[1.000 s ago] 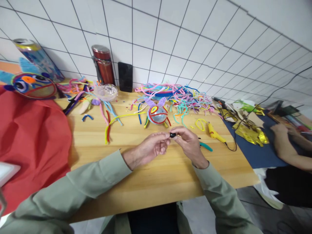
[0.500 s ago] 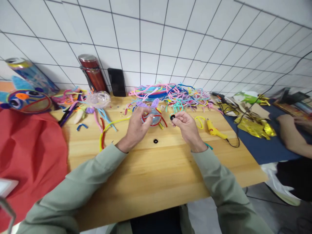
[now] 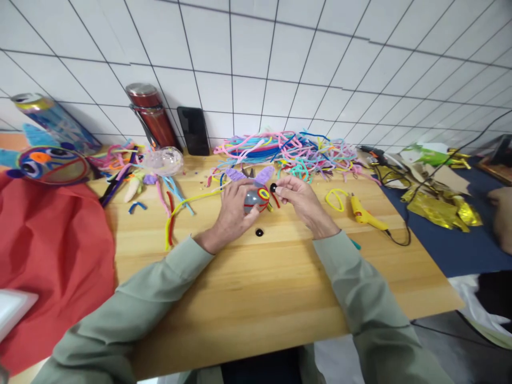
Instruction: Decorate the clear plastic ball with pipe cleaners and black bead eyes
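Note:
My left hand (image 3: 234, 213) is wrapped round the side of a clear rounded piece (image 3: 252, 199) with red trim, a yellow-and-red ring and purple ear-like shapes (image 3: 264, 175) at its top. Between the thumb and fingers of my right hand (image 3: 298, 197) is a small black disc (image 3: 273, 188), just right of the clear piece and apart from it. A second black disc (image 3: 260, 232) lies on the wooden table below the clear piece. A short red stem (image 3: 275, 199) shows between the hands.
Pipe cleaners (image 3: 280, 149) are heaped along the wall. A yellow glue gun (image 3: 364, 213) and a yellow loop (image 3: 335, 200) lie right. At the left are a red flask (image 3: 154, 120), a phone (image 3: 193, 130), red cloth (image 3: 56, 240) and a decorated mask-like piece (image 3: 56, 165).
My right hand has brought the black disc left, closer to the clear piece. The clear piece has turned, so its yellow-and-red ring now shows. The view has shifted slightly.

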Demonstrator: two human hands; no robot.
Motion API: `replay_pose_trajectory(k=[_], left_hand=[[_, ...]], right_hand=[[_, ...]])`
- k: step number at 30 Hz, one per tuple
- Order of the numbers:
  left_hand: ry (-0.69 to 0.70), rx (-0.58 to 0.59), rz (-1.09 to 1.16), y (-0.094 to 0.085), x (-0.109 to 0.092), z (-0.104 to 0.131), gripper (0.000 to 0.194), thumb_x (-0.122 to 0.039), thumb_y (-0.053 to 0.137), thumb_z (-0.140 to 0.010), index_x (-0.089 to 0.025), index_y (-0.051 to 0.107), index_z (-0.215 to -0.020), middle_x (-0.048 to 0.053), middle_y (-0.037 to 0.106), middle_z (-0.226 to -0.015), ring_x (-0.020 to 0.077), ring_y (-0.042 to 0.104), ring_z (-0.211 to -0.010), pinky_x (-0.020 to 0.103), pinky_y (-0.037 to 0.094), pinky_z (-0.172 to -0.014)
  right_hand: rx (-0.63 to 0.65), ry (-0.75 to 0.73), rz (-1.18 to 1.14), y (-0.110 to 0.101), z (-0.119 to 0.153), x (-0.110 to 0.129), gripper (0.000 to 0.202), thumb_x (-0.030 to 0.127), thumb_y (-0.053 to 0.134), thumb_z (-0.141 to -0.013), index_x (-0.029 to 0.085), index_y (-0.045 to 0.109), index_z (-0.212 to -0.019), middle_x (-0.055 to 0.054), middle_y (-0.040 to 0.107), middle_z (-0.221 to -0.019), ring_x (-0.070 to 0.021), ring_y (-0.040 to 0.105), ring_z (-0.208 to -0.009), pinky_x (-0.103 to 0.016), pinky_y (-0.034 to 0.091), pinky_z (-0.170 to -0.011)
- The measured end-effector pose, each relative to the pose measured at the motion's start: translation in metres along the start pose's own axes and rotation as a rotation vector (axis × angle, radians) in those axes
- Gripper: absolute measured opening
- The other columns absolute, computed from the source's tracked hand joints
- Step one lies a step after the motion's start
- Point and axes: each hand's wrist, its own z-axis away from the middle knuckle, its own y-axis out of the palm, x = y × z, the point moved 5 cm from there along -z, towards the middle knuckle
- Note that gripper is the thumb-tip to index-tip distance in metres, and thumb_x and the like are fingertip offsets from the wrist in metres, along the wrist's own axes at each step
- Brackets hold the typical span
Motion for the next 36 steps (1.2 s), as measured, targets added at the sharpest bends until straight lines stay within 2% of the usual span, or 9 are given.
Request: replay_pose_trajectory(k=[4, 9, 18, 30, 36], left_hand=[[-0.013, -0.006, 0.017, 0.000, -0.004, 0.008, 0.041, -0.020, 0.066, -0.089, -0.022, 0.059, -0.129, 0.016, 0.065, -0.146, 0.0321, 0.058, -0.140, 0.053, 0.040, -0.122], [0.017, -0.042, 0.023, -0.001, -0.005, 0.010, 0.039, -0.021, 0.066, -0.091, -0.022, 0.058, -0.129, 0.016, 0.066, -0.144, 0.0314, 0.059, -0.139, 0.052, 0.042, -0.120], [0.099, -0.109, -0.006, 0.002, -0.002, 0.012, 0.041, -0.018, 0.067, -0.092, -0.025, 0.056, -0.131, 0.012, 0.067, -0.143, 0.0312, 0.061, -0.136, 0.052, 0.046, -0.116], [0.110, -0.102, -0.028, 0.003, -0.002, 0.013, 0.042, -0.018, 0.066, -0.092, -0.025, 0.055, -0.132, 0.013, 0.066, -0.144, 0.0315, 0.060, -0.137, 0.053, 0.047, -0.115], [0.110, -0.098, -0.029, 0.003, -0.002, 0.014, 0.043, -0.018, 0.066, -0.092, -0.026, 0.055, -0.133, 0.012, 0.065, -0.145, 0.0314, 0.060, -0.138, 0.054, 0.047, -0.116]], right_hand=[[0.034, -0.001, 0.079, 0.009, 0.004, -0.003, 0.031, 0.044, 0.089, -0.074, 0.023, 0.071, -0.088, 0.004, 0.066, -0.068, -0.0123, 0.053, -0.059, -0.027, 0.041, -0.055], [0.058, -0.022, 0.134, 0.017, 0.008, -0.005, 0.026, 0.040, 0.084, -0.078, 0.022, 0.071, -0.091, 0.004, 0.065, -0.072, -0.0117, 0.053, -0.062, -0.027, 0.042, -0.058], [0.009, -0.037, 0.142, 0.019, 0.009, -0.004, 0.024, 0.039, 0.081, -0.077, 0.023, 0.071, -0.092, 0.004, 0.065, -0.072, -0.0118, 0.053, -0.060, -0.028, 0.041, -0.058], [-0.041, -0.139, 0.203, 0.021, 0.007, -0.010, 0.017, 0.035, 0.076, -0.078, 0.022, 0.072, -0.088, 0.001, 0.073, -0.080, -0.0146, 0.065, -0.071, -0.030, 0.053, -0.070], [-0.070, -0.160, 0.237, 0.023, 0.011, -0.009, 0.018, 0.038, 0.076, -0.082, 0.022, 0.073, -0.090, 0.000, 0.075, -0.083, -0.0157, 0.068, -0.074, -0.031, 0.054, -0.072]])
